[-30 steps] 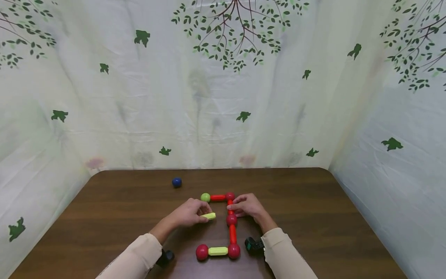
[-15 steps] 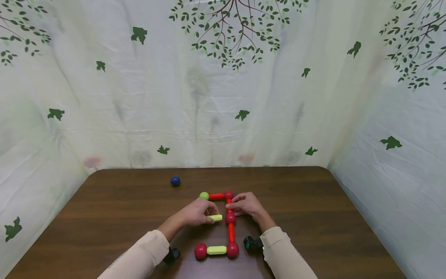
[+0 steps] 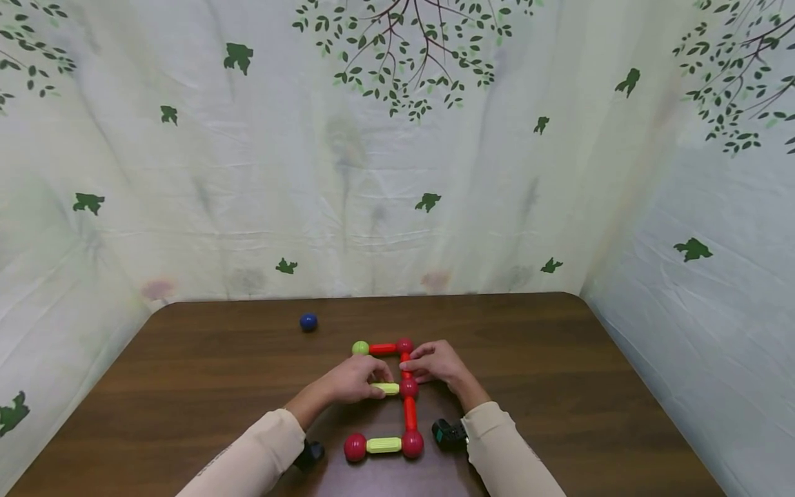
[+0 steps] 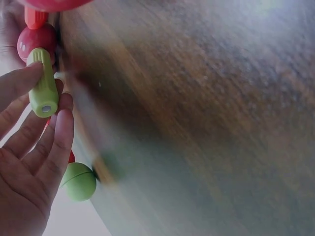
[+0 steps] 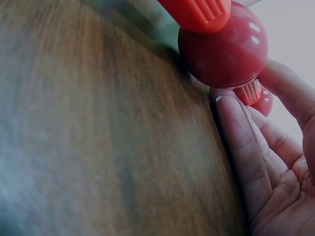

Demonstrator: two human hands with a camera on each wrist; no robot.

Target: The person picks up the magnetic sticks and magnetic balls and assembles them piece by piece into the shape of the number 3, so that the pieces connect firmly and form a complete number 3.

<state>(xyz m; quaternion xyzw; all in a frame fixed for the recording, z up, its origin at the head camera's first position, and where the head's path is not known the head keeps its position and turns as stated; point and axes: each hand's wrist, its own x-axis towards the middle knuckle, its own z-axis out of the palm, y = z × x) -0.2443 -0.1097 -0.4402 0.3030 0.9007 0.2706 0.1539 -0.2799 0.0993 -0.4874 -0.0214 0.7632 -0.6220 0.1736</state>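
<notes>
My left hand pinches a yellow-green magnetic stick between thumb and fingers. The stick's far end meets the middle red ball. In the left wrist view, a silvery tip shows at the near end of the stick. My right hand holds the upper red magnetic stick between thumb and fingers, just beyond that ball. Red sticks and balls form an upright line on the table. At its top, another red stick leads left to a green ball.
Nearest me, a second yellow-green stick joins a red corner ball to a red end ball. A blue ball lies apart near the back of the wooden table. A leaf-patterned curtain hangs behind.
My left hand has moved right with the yellow-green stick, closing the gap to the middle red ball. The right hand keeps its place on the red stick. The head view shifts slightly.
</notes>
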